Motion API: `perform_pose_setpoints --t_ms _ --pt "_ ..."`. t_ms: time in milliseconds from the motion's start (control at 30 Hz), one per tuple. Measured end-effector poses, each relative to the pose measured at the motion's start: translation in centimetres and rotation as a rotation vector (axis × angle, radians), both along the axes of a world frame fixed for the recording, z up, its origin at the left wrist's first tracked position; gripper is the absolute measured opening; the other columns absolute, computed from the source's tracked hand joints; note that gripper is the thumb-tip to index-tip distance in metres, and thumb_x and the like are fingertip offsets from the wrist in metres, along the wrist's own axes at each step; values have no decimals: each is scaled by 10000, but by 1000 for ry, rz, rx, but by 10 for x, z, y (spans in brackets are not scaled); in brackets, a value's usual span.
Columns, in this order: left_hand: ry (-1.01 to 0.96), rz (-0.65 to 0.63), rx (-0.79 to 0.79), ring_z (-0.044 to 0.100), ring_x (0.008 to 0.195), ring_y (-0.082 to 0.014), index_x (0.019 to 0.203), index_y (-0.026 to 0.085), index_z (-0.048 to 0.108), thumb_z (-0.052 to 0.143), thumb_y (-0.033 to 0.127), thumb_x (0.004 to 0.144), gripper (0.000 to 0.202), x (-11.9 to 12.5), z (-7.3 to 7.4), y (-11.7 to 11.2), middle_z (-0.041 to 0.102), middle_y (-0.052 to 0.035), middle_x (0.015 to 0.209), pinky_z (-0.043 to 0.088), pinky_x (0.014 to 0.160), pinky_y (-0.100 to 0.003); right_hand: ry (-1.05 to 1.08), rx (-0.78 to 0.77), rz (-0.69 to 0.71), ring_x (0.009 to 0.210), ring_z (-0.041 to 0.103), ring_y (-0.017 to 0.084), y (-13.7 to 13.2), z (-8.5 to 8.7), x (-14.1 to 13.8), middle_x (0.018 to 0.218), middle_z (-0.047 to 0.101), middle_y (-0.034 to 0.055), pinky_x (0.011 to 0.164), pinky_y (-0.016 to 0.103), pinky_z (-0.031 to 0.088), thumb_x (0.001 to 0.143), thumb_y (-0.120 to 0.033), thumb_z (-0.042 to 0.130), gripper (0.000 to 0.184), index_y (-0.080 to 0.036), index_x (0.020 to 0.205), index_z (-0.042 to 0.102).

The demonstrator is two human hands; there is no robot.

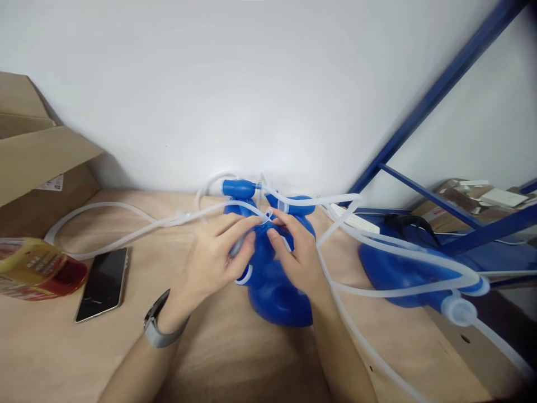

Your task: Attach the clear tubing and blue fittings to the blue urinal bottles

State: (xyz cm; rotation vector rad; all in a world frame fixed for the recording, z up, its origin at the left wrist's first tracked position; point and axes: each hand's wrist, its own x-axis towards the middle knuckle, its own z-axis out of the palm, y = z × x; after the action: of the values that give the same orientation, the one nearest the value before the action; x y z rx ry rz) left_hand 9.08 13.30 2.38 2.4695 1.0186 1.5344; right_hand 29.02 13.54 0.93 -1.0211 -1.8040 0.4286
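Observation:
A blue rubber bag (272, 285) lies on the wooden table (126, 347), with clear white tubing (126, 235) looped over and around it. My left hand (218, 257), a watch on its wrist, is closed in a pinch on a piece of the tubing above the bag. My right hand (296, 252) pinches the same tubing from the other side, fingertips almost touching the left ones. A blue connector (238, 189) sits on the tubing just behind my hands. A white-rimmed opening of the bag (244, 276) shows below my left fingers.
A second blue bag (398, 274) with a white cap (459, 309) lies to the right, under a blue metal shelf frame (440, 84). A phone (103, 284) and a yellow-and-red bottle (37, 268) lie left. A cardboard box (37, 162) stands far left; a white power strip (356, 221) lies behind.

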Motion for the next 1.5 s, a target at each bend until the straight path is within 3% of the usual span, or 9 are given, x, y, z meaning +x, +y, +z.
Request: perform_pose_setpoints --t_ms 200,367,533,700,900,1033,1200,1333,1500 --pt "83 6 161 727 857 -201 1101 194 684 622 118 970 164 5 1 -8 772 -71 969 591 766 -327 224 -226 182 750 582 179 -4 -1 0 843 592 4 704 305 534 1107 -569 409 498 -283 1458 616" --pt "160 10 192 732 886 -212 1111 194 676 651 120 974 158 4 0 -10 778 -87 1019 597 779 -344 258 -345 182 640 455 144 -2 0 -5 736 481 -32 584 261 408 1073 -470 516 362 -264 1299 710" --pt "150 -20 159 732 917 -210 1092 191 683 644 95 968 161 2 3 -10 778 -87 1042 591 803 -340 275 -285 228 636 437 140 -2 -4 -5 734 470 -41 567 256 369 1062 -396 522 337 -264 1326 685" --pt "62 21 97 713 842 -175 968 184 686 611 91 967 120 5 4 -12 754 -55 930 574 764 -298 201 -226 219 631 478 135 -3 -3 -7 797 578 -27 586 269 402 1053 -370 548 307 -261 1298 698" --pt "-55 81 16 719 840 -152 1015 193 709 603 91 980 152 10 0 -12 764 -24 925 580 787 -272 117 -82 160 864 683 201 -5 -1 -13 1039 769 41 815 343 537 1047 -305 516 231 -236 1088 732" --pt "-59 109 -10 737 927 -171 1109 203 720 606 126 1012 169 13 -2 -17 783 -40 1018 588 845 -295 74 -10 77 922 700 221 -8 -5 -16 1080 765 50 868 375 552 1023 -287 527 239 -256 1207 676" --pt "-51 211 -49 743 912 -183 1218 217 694 631 191 1019 210 14 -5 -19 787 -40 1048 597 843 -316 26 72 -6 773 650 205 -11 -12 -18 968 700 25 774 375 556 981 -279 559 374 -270 1352 516" --pt "1 87 45 726 956 -195 1189 199 721 599 152 1029 207 9 -4 -13 769 -65 1039 593 850 -323 52 139 -16 730 628 195 -10 -14 -16 909 664 4 728 360 544 986 -284 562 323 -280 1303 500" --pt "96 -58 -3 703 976 -204 1183 217 740 559 161 1042 236 1 3 -10 761 -77 1073 590 870 -348 67 81 -7 705 619 181 -10 -13 -14 823 640 -17 699 331 524 1033 -344 531 219 -273 1240 541"
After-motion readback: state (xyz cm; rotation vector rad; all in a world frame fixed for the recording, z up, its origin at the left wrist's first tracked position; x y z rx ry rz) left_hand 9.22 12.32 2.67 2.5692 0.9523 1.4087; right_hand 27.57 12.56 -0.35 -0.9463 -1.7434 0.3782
